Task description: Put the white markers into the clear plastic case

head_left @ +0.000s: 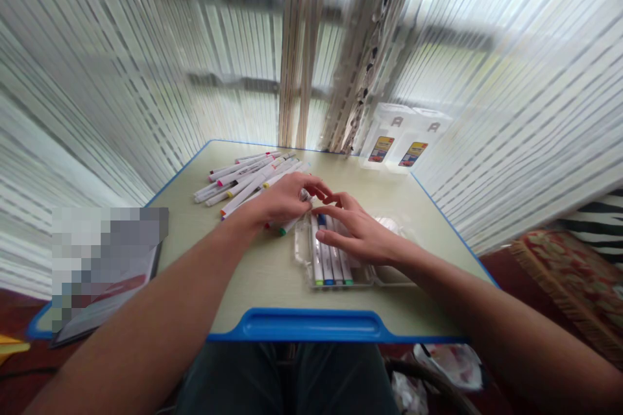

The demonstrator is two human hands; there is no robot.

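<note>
A clear plastic case (302, 253) lies opened on the table, and several white markers (327, 266) with green and blue ends lie side by side in it. Over the case, my right hand (353, 230) has its fingers apart, thumb and fingertips at the markers. My left hand (292, 194) is curled at the case's far left corner, its fingertips close to the right ones. Something whitish shows between its thumb and fingers; its kind is unclear. A green-ended marker (288, 227) lies below that hand. Behind it spreads a loose pile of white markers (248, 178).
Two clear packages (392, 136) with labels stand at the table's back right. A tablet-like flat object (117, 288), partly pixelated, lies at the left. The table (253, 272) has a blue rim, with a string curtain (233, 45) behind. A fringed cloth (559, 272) is at the right.
</note>
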